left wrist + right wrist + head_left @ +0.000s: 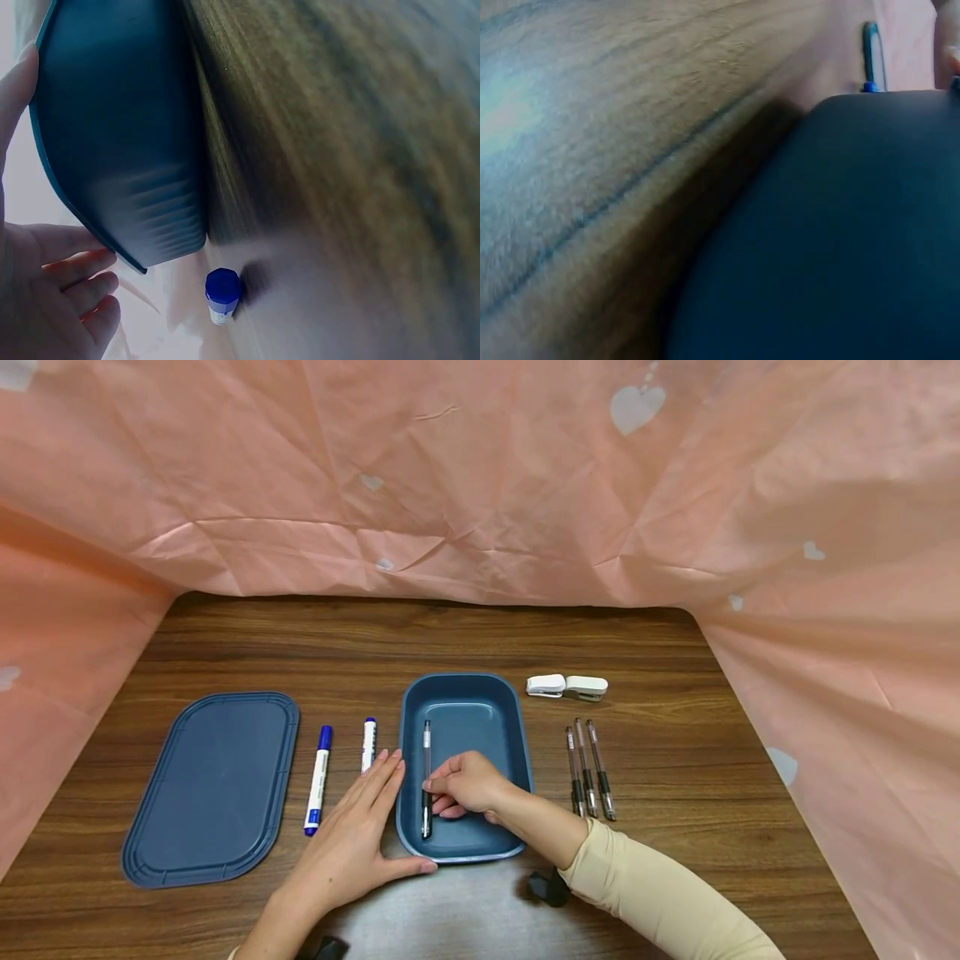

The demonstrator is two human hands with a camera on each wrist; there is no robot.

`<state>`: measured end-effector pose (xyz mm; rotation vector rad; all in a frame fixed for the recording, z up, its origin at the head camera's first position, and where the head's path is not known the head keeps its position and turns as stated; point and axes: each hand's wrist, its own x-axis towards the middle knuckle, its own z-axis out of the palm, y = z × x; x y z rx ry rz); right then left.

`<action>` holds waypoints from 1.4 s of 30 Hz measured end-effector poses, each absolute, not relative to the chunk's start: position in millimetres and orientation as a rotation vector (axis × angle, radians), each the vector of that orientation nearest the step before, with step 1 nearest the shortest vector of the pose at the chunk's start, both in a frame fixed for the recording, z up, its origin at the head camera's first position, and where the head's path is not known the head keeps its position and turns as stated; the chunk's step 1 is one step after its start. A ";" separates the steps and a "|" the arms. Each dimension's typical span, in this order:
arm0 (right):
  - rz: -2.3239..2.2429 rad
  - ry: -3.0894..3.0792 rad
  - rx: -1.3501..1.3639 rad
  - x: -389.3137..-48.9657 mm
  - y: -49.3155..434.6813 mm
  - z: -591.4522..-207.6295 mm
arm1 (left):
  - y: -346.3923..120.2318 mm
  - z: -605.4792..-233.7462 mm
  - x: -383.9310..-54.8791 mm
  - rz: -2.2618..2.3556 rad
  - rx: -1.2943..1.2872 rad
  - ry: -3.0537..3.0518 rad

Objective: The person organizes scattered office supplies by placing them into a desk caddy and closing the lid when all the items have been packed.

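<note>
A dark blue rectangular box (467, 678) stands on the table in the head view. Inside it, along its left side, is a black gel pen (427, 752), which my right hand (468, 785) pinches between thumb and fingers. My left hand (352, 839) spreads its straight fingers and thumb against the box's left side and near left corner. The left wrist view has those fingers at the rim, beside the outer wall (120, 135). In the right wrist view the box wall (832, 240) covers much of the frame, and the pen cannot be made out.
Two blue-capped white markers (318, 781) (368, 743) lie left of the box, the second partly behind my left hand. A blue lid (213, 789) lies farther left. Several gel pens (590, 768) and two white staplers (546, 685) (587, 687) lie right. Pink cloth (480, 485) surrounds the table.
</note>
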<state>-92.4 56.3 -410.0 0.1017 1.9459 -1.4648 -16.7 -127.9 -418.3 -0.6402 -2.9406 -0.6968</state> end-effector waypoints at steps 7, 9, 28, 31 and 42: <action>-1.421 1.960 0.120 -90.1 50.6 -418.5 | -126.7 -417.4 -16.5 -0.708 -0.655 -2.921; -1.415 1.963 0.120 -89.5 49.4 -419.5 | -126.7 -417.2 -16.3 -0.704 -0.658 -2.920; -1.427 2.015 0.172 -94.7 47.3 -423.8 | -127.3 -415.5 -17.0 -0.677 -0.650 -2.939; -1.415 2.025 0.177 -94.6 47.9 -423.6 | -127.5 -415.6 -17.3 -0.678 -0.648 -2.942; -1.417 2.044 0.174 -93.0 49.2 -423.0 | -127.8 -416.4 -17.0 -0.688 -0.642 -2.943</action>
